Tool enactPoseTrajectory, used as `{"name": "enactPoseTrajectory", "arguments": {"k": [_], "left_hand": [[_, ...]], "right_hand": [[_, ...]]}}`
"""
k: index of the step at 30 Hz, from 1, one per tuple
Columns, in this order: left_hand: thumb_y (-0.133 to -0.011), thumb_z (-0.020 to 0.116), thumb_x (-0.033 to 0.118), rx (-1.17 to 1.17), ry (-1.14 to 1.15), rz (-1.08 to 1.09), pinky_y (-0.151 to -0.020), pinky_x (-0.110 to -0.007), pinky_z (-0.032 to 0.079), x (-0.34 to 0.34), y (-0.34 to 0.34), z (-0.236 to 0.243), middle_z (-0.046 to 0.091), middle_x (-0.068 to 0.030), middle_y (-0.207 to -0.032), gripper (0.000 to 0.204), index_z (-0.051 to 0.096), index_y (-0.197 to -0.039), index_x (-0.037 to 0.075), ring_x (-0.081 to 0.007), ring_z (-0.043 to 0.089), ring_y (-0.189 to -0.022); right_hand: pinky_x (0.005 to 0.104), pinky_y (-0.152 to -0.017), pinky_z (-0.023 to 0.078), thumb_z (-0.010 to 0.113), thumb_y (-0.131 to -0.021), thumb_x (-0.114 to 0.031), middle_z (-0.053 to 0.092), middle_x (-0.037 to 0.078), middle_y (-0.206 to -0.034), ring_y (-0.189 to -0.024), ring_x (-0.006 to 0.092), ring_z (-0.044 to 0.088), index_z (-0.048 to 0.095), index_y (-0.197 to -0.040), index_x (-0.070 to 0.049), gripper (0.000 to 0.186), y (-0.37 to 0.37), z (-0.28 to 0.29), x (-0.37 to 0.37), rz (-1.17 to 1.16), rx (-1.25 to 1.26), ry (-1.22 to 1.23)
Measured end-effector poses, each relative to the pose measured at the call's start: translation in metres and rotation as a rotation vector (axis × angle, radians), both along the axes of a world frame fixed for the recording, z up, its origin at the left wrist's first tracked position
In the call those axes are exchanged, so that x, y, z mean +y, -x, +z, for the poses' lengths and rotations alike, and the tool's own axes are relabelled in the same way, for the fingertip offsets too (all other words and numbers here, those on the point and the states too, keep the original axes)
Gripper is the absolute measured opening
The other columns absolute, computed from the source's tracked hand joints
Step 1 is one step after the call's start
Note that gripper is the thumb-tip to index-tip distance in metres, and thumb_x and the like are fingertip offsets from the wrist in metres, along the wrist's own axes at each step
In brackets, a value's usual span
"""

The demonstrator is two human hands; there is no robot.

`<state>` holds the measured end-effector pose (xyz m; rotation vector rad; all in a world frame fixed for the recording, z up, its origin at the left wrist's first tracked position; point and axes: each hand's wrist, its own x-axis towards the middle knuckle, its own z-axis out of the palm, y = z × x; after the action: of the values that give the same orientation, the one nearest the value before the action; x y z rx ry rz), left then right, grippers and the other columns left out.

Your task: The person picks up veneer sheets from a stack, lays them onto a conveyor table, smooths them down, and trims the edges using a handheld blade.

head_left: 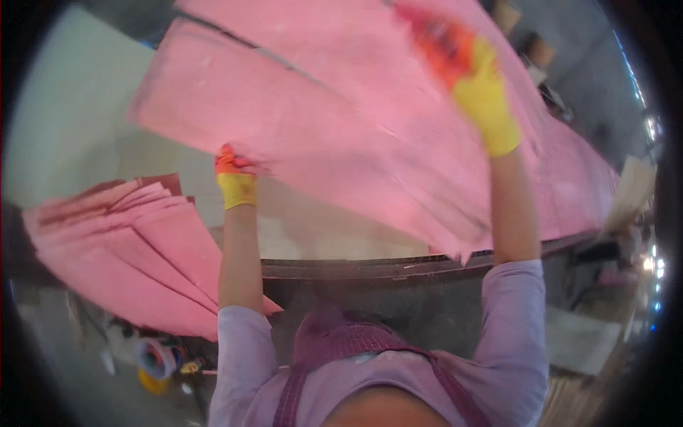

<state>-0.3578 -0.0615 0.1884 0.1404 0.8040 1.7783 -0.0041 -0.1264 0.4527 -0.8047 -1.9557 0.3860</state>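
Observation:
My left hand (235, 171), in a red and yellow glove, grips the lower edge of a large pink sheet (299, 107). My right hand (462, 78), gloved alike, is blurred by motion over the upper right part of the pink sheets; its fingers are too smeared to read. A narrow dark gap runs between sheet edges at the upper left, and the lower right edge is ragged. A fanned pile of smaller pink sheets (135, 263) lies at the left, overhanging the front edge of the pale work surface (334, 235).
The dark table edge (356, 269) runs across in front of my body. Beige sheets (633, 185) sit at the far right, with a pale board (576, 341) lower down. A bucket (156, 356) and a yellow item (153, 381) stand on the floor at the lower left.

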Motion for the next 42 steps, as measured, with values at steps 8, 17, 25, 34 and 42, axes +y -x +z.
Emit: {"name": "enactPoseTrajectory", "arguments": {"k": [8,17,25,34,42], "left_hand": [[-0.079,0.068,0.025,0.375,0.236,0.368,-0.044,-0.026,0.035,0.087,0.102,-0.215,0.051,0.0014,-0.071,0.020,0.050,-0.084,0.018,-0.0109,0.045,-0.055],[-0.082,0.060,0.043,0.054,0.396,-0.348,-0.037,-0.020,0.032,0.036,0.082,-0.380,0.053,0.0009,-0.075,0.026,0.049,-0.075,0.020,-0.0075,0.041,-0.048],[-0.079,0.067,0.040,0.181,0.390,-0.210,-0.036,-0.019,0.026,0.073,0.072,-0.354,0.054,0.0035,-0.075,0.025,0.057,-0.086,0.019,-0.0062,0.030,-0.042],[-0.078,0.067,0.028,0.285,0.705,-0.232,-0.036,-0.019,0.023,0.079,0.102,-0.408,0.052,0.0024,-0.074,0.020,0.060,-0.092,0.016,-0.0073,0.028,-0.044],[-0.090,0.051,0.031,0.157,0.478,-0.266,-0.038,-0.021,0.033,0.043,0.099,-0.356,0.059,-0.0036,-0.106,0.033,0.053,-0.116,0.010,-0.0128,0.053,-0.068]], "right_hand": [[0.0247,-0.061,0.047,0.069,-0.079,-0.029,0.065,0.000,-0.093,-0.075,0.0082,0.057,0.052,-0.124,-0.015,0.050,0.018,-0.274,-0.102,-0.307,-0.006,1.167],[0.0235,-0.051,0.044,0.060,-0.086,-0.031,0.062,0.002,-0.087,-0.061,0.0109,0.056,0.049,-0.124,-0.010,0.045,-0.004,-0.473,-0.141,-0.545,0.642,1.450],[0.0317,-0.051,0.051,0.071,-0.077,-0.040,0.062,0.011,-0.087,-0.046,0.0150,0.051,0.048,-0.120,-0.008,0.059,-0.032,-0.607,0.000,-0.558,1.565,0.969],[0.0297,-0.045,0.046,0.071,-0.077,-0.019,0.051,0.002,-0.061,-0.044,0.0122,0.046,0.054,-0.086,-0.004,0.024,-0.010,-0.522,0.084,-0.944,1.369,0.732],[0.0244,-0.040,0.038,0.061,-0.080,-0.010,0.054,0.002,-0.061,-0.047,0.0105,0.049,0.059,-0.081,-0.004,0.007,0.060,-0.368,0.065,-0.840,1.266,0.690]]}}
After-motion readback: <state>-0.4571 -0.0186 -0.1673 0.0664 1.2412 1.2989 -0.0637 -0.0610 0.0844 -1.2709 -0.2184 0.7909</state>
